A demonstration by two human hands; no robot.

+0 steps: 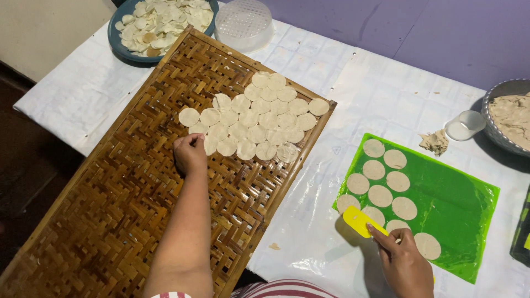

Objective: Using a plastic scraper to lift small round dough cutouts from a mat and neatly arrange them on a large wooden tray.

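Head view looks straight down, and the left hand (190,153) is out over the woven bamboo tray (110,209), fingers pinched together on a thin dough disc (210,144) at the near-left edge of the cluster of dough rounds (259,118) laid overlapping on the tray's far half. That pinched disc sits touching its neighbours, right at the fingertips. Over on the other side, the right hand (406,262) is closed on a yellow plastic scraper (360,219), its blade lying flat on the near-left corner of the green sheet (458,204), just beside one of the cut dough circles (381,196) that sit there in two rough columns, apart from each other. Both tray and sheet rest on a surface (309,232) covered in white plastic. At the far left, past the tray's corner, a blue bowl (118,41) is heaped with more pale discs, and a clear perforated lid (243,22) stands next to it. To the right, a small clear cup (465,124) lies near a scrap of dough (434,142), with a metal bowl of dough (510,116) at the frame's edge.
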